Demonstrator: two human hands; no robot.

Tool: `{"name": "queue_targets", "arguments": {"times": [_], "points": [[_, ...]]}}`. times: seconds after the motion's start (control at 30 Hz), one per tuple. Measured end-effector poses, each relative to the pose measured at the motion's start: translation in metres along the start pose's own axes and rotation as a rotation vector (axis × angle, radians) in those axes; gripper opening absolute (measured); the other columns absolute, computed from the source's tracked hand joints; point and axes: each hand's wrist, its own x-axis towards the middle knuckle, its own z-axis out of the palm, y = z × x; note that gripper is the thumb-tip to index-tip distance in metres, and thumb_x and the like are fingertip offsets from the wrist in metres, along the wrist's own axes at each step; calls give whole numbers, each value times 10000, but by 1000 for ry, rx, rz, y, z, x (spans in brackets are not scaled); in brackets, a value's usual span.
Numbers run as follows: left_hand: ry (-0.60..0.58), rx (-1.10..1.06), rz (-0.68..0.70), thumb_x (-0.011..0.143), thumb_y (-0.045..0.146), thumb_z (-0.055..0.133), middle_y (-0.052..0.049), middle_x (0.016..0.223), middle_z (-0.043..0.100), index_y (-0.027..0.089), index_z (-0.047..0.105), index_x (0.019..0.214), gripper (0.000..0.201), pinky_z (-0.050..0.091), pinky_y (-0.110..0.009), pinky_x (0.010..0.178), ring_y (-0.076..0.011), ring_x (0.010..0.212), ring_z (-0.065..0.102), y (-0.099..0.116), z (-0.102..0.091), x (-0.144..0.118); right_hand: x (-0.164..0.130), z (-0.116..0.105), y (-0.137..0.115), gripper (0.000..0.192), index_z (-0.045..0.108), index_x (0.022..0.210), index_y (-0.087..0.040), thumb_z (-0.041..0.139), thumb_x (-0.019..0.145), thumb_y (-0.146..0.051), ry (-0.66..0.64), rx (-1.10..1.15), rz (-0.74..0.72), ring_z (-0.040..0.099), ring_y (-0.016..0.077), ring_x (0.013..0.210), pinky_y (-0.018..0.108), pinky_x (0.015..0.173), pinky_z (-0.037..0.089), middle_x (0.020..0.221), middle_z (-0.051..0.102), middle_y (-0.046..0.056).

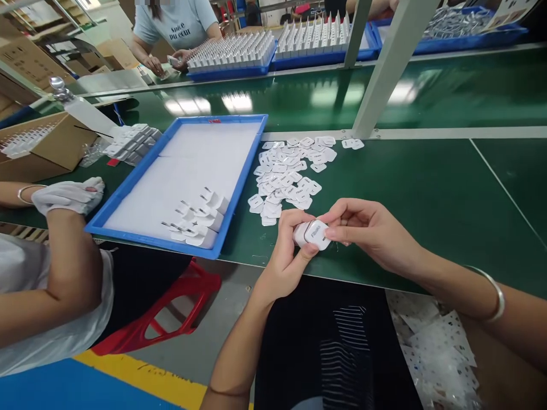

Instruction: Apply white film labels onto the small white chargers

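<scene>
A small white charger (313,234) is pinched between the left hand (287,250) and the right hand (371,228), held just above the surface's (448,193) near edge, printed face turned up for viewing, beside the sticker pile (290,173).

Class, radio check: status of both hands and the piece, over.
Left hand and right hand both gripping white charger over table edge. Sticker pile just beyond. Nothing between the hands.
</scene>
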Motion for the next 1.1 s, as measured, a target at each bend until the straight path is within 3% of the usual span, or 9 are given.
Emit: {"name": "queue_targets", "arguments": {"times": [0.27,0.4,0.7,1.1], "points": [[-5,20,16,984,451,480,-68,1121,442,267,478,1241,317,419,-360,926,-215,1024,464,3,0,1,-1,1,-4,164,736,873,-251,835,744,-267,8,6,28,546,137,633,290,608,481,672,593,-10],[-18,37,24,985,444,478,-73,1129,440,263,480,1249,319,418,-364,924,-220,1038,464,4,0,1,0,2,-7,270,684,903,-252,861,709,-318,13,34,87,507,132,585,290,576,455,619,558,-31],[-66,62,36,987,430,479,-77,1131,436,269,476,1259,317,418,-372,932,-228,1066,452,2,-2,1,1,-1,-7,294,647,865,-236,866,696,-336,-13,42,146,442,108,545,273,523,369,604,518,-48],[-84,-48,-34,1013,403,403,-75,1139,412,257,470,1248,284,392,-352,931,-213,1041,426,3,-1,3,0,0,-3,275,644,855,-236,864,714,-324,19,-88,18,488,111,580,270,572,422,632,539,-39]]}}
